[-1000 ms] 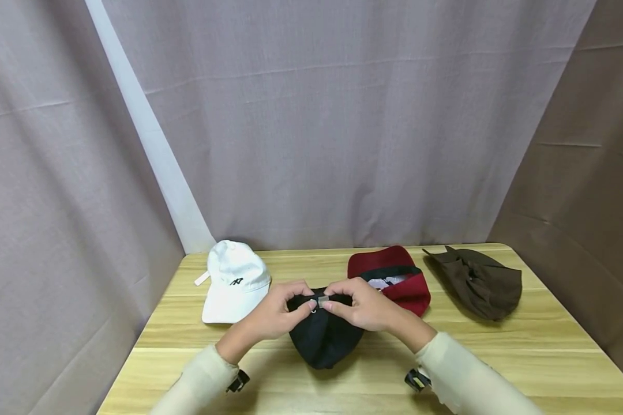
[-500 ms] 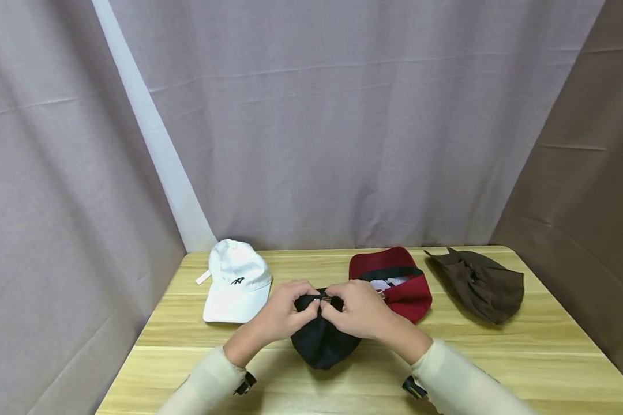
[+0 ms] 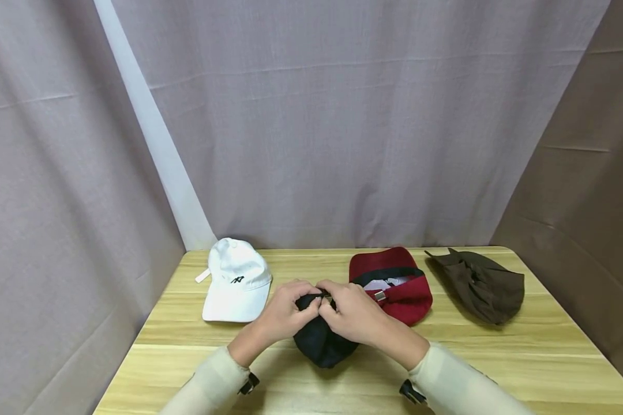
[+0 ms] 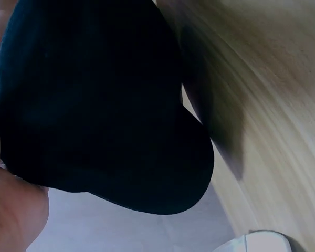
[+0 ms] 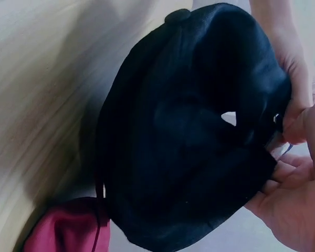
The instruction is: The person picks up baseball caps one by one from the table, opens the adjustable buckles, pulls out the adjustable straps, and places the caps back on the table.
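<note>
Both hands work at the back strap of a black cap (image 3: 323,346), held up in the middle of the table. My left hand (image 3: 282,312) pinches the strap from the left with thumb and fingers. From the right, my right hand (image 3: 354,311) pinches it close by, the fingertips of both hands nearly meeting. A small metal eyelet (image 5: 277,118) shows near the fingers in the right wrist view; the clasp is mostly hidden by the fingertips. The left wrist view shows the cap's dark crown (image 4: 94,100) and its brim (image 4: 184,168).
A white cap (image 3: 237,288) lies at the back left of the wooden table (image 3: 187,369). Behind my right hand is a red cap (image 3: 415,297) with a metal buckle (image 3: 379,295). A dark brown hat (image 3: 483,288) lies far right. Grey curtains (image 3: 311,144) stand behind.
My two hands have drawn closer together at the strap, and the right hand has moved slightly left. The black cap's metal clasp, visible earlier, is now mostly covered by fingers.
</note>
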{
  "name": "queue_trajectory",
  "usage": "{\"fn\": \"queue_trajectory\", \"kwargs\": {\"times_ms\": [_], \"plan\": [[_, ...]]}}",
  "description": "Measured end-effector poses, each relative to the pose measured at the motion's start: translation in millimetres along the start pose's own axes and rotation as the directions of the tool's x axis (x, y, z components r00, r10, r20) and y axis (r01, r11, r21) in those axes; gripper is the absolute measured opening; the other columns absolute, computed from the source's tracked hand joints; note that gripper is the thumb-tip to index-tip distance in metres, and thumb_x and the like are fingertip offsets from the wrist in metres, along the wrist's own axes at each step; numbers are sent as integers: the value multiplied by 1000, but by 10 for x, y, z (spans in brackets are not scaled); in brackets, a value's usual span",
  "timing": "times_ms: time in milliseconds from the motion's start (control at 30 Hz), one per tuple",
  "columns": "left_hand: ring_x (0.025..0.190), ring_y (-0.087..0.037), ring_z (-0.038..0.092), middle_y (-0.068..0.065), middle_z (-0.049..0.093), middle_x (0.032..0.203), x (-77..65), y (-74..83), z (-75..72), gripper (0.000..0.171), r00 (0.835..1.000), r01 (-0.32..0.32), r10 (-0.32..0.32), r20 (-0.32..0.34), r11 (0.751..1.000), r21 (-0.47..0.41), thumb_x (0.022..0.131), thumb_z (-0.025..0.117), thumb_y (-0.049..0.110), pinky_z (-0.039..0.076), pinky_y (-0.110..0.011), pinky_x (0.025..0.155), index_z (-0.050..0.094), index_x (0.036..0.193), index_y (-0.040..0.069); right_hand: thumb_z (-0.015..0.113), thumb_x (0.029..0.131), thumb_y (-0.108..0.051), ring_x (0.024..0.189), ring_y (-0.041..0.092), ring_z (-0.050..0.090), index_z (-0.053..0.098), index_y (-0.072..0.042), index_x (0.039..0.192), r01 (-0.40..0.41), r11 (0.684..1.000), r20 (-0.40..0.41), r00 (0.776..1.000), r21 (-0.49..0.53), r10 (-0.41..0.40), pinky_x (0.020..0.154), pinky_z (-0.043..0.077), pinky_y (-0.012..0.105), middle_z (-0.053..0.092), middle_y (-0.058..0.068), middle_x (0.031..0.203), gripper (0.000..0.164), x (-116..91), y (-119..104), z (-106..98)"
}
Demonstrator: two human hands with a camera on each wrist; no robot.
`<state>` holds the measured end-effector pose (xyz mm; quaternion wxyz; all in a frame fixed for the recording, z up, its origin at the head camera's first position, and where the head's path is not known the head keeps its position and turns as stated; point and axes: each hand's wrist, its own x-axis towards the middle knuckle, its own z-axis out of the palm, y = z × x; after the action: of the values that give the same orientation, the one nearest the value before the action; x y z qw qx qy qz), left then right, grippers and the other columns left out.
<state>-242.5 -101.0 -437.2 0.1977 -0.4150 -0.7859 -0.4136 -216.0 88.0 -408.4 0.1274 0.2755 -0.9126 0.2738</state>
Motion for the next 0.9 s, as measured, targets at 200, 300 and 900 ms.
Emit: {"fn": "queue_trajectory", "kwargs": {"times_ms": [200, 300, 900], "plan": [[90, -14, 68, -2, 77, 98, -13, 14, -18, 10, 999, -35, 35, 6, 998, 45, 91, 68, 10, 55, -28, 82, 75, 98, 10, 53, 89, -13, 77, 2, 59, 55, -17, 118, -42, 998, 54, 998, 48, 39, 71, 50, 20, 70, -8, 97, 29, 2, -38, 18], [91, -15, 69, -4, 77, 101, -32, 5, -17, 12, 999, -37, 37, 12, 998, 55, 92, 68, 10, 56, -27, 82, 75, 101, 8, 50, 90, -11, 84, 2, 61, 52, -15, 120, -37, 998, 72, 997, 45, 33, 76, 52, 22, 69, -6, 103, 31, 2, -50, 37], [90, -13, 73, -7, 77, 102, -25, -102, -225, 16, 987, 158, -153, 39, 957, -243, 98, 62, 12, 59, -26, 76, 75, 107, 12, 45, 90, 6, 87, 5, 62, 57, -16, 126, 101, 957, 22, 994, 273, -111, 82, 52, 24, 72, -7, 105, 44, 33, 150, 2]]}}
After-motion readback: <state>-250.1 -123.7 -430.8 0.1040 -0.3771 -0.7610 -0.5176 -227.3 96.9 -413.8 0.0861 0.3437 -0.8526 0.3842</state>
